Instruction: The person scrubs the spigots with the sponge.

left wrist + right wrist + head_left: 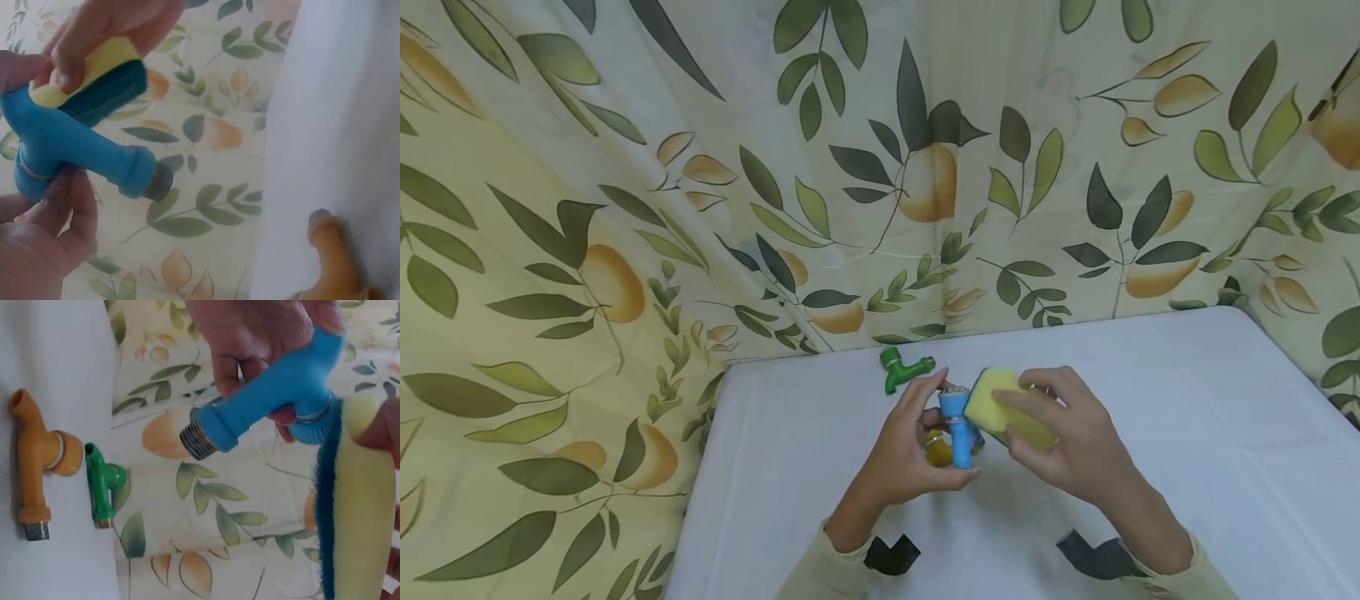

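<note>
A blue plastic tap [961, 433] with a threaded metal end is held up above the table by my left hand [904, 446], thumb at one end and fingers round its body. My right hand [1078, 429] grips a yellow sponge [1011, 408] with a dark green scouring side. In the right wrist view that scouring side of the sponge [359, 506] is right against the round knob of the blue tap [275, 394]. The left wrist view shows the sponge [103, 78] just behind the tap [81, 144].
An orange tap [37, 462] lies on the white table [797, 442], partly hidden behind my left hand in the head view. Farther back lies a green tap [906, 368]. A leaf-and-fruit patterned curtain [880, 208] hangs behind the table and along its left.
</note>
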The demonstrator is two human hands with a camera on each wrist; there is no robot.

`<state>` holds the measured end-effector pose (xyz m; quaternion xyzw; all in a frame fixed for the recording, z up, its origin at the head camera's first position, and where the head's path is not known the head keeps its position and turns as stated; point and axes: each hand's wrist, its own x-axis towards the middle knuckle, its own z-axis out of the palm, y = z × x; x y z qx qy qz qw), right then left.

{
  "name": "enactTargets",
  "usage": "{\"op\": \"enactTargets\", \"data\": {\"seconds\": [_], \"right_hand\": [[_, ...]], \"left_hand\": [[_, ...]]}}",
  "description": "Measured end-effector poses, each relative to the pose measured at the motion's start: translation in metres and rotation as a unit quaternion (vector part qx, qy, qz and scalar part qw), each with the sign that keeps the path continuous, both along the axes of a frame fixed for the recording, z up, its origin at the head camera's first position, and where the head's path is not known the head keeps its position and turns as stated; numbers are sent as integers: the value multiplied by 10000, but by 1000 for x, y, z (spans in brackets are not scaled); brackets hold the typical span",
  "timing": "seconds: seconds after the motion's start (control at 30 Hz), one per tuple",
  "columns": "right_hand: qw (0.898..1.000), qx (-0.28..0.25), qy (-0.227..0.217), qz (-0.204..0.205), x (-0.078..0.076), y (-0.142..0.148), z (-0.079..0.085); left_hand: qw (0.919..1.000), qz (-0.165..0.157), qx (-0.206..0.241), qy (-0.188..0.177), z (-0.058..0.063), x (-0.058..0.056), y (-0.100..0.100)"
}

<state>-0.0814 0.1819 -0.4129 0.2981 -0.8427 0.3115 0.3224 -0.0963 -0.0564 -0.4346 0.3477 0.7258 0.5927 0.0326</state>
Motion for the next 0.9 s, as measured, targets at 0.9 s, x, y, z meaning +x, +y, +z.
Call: {"op": "enactTargets", "data": {"seconds": [0.9], "right_hand": [[9963,271,-504,641,12,-6,10]], "left_hand": [[9903,701,-694,983,2,-1,3]]}}
